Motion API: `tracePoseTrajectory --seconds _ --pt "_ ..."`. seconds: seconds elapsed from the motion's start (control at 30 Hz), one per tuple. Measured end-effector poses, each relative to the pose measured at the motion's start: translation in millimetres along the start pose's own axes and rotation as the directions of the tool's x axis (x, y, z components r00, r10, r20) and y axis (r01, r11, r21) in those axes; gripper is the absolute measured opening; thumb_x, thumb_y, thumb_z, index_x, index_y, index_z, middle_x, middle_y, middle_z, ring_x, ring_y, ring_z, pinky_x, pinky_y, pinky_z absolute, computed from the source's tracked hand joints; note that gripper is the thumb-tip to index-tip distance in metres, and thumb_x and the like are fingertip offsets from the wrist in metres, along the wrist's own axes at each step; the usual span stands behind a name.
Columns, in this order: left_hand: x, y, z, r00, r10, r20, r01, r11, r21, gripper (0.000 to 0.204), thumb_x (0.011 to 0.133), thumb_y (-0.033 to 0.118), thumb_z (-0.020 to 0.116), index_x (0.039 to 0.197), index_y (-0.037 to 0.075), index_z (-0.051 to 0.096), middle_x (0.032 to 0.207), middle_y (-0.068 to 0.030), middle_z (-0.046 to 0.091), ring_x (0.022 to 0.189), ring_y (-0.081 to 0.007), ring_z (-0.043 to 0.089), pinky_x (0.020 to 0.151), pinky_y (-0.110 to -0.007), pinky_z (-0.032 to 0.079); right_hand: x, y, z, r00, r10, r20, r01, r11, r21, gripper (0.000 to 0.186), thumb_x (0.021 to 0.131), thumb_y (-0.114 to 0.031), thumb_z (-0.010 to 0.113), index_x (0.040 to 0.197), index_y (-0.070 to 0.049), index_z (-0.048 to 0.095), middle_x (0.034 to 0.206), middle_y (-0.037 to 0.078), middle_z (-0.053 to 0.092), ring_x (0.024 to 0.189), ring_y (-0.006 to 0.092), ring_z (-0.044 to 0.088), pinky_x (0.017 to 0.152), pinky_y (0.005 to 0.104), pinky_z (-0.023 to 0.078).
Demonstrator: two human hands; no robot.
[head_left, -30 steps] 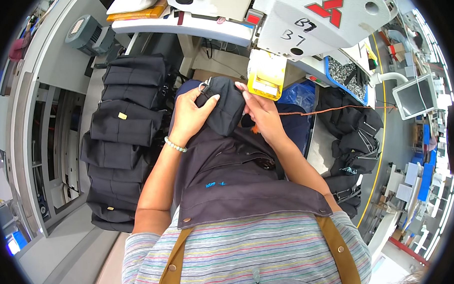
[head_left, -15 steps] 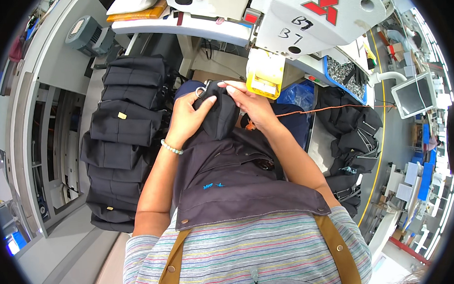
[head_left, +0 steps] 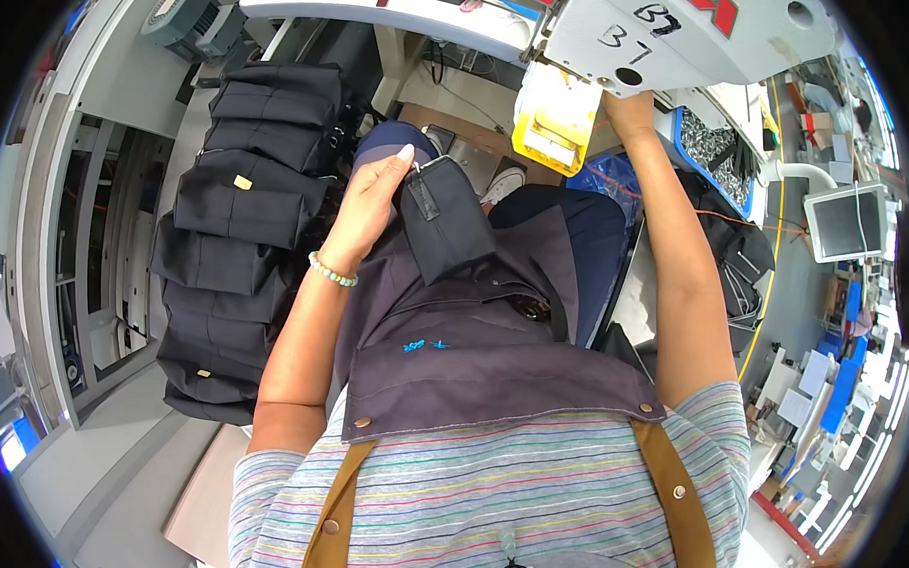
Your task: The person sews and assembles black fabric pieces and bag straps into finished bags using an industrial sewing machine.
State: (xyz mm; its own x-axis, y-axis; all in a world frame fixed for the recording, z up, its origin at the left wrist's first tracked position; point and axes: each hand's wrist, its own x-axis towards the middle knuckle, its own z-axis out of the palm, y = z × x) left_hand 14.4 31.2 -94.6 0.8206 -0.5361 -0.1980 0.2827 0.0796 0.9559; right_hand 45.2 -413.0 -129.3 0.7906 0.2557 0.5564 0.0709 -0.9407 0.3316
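My left hand (head_left: 371,197) is closed on the top end of a small black fabric pouch (head_left: 451,229). The pouch hangs over my lap with a short strap loop on its side, and a bit of metal shows at its upper edge. My right hand (head_left: 629,113) reaches up beneath the white head of a sewing-type machine (head_left: 686,41), to the right of a yellow guard box (head_left: 554,120). Its fingers are hidden behind the machine head, so whether they hold anything does not show.
Black fabric pouches (head_left: 242,211) lie stacked in a row on my left. At the right stands a blue-edged tray (head_left: 682,136) of small metal pieces, with more black bags (head_left: 735,274) below it. A grey monitor (head_left: 847,220) sits on an arm farther right.
My right hand has let go of the pouch and moved up and right under the machine head. The pouch now hangs from my left hand alone, its broad side showing.
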Motion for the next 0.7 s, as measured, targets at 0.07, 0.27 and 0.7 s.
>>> tracePoseTrajectory --seconds 0.07,0.27,0.7 --pt "-1.7 0.7 -2.4 1.000 0.001 0.000 -0.001 0.999 0.033 0.039 0.107 0.037 0.053 0.087 0.005 0.066 0.086 0.0076 0.060 0.085 -0.0028 0.048 0.084 -0.023 0.039 -1.5 -9.8 1.7 0.994 0.073 0.077 -0.078 0.995 0.056 0.012 0.081 -0.010 0.063 0.080 -0.001 0.071 0.083 0.017 0.070 0.075 0.0364 0.070 0.067 0.0472 0.056" --pt "-7.5 20.8 4.7 0.988 -0.056 0.141 0.041 0.993 0.107 0.020 0.098 0.024 0.068 0.088 0.007 0.065 0.084 0.0096 0.057 0.084 -0.0026 0.047 0.082 -0.023 0.041 -20.8 -110.2 -46.2 0.846 0.376 0.378 -0.517 0.404 0.755 0.027 0.088 -0.012 0.068 0.112 0.000 0.068 0.113 0.020 0.069 0.105 0.0366 0.066 0.086 0.0414 0.055" --pt "-47.1 25.6 -0.7 0.612 0.488 0.622 -0.715 0.007 0.699 0.022 0.068 0.008 0.073 0.082 0.006 0.055 0.083 -0.0069 0.054 0.076 -0.0254 0.057 0.067 -0.036 0.047 -29.8 -217.1 -202.1 0.996 -0.088 0.009 0.031 0.446 0.894 0.018 0.072 -0.007 0.078 0.087 -0.008 0.068 0.076 0.004 0.057 0.075 0.0240 0.059 0.076 0.0367 0.048"
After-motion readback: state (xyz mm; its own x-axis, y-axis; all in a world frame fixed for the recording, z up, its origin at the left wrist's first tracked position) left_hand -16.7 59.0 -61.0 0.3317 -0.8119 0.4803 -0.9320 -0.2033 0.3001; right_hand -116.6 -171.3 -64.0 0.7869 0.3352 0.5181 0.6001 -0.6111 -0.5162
